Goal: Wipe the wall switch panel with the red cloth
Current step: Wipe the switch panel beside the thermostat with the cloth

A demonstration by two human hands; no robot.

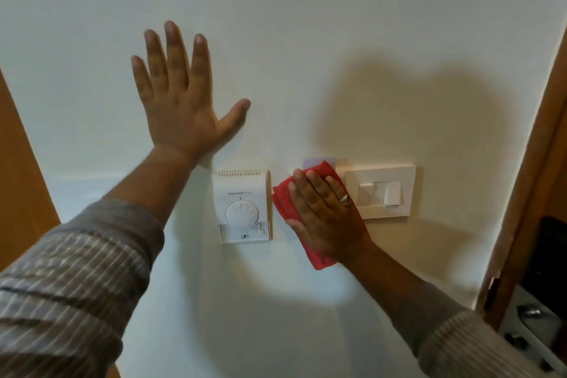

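The white wall switch panel (382, 192) is fixed to the wall right of centre, with two rocker switches on it. A folded red cloth (283, 198) lies flat against the wall just left of the panel, its right part touching the panel's left edge. My right hand (325, 212) presses flat on the cloth, fingers together, a ring on one finger. My left hand (181, 98) rests open on the bare wall higher up and to the left, fingers spread, holding nothing. A pale card or plate edge (319, 162) peeks out above the cloth.
A white thermostat (242, 207) with a round dial hangs left of the cloth. A wooden door frame (534, 169) runs down the right side, with a dark lock plate and metal handle (532, 313) below. Wood-coloured panelling (18, 169) borders the left.
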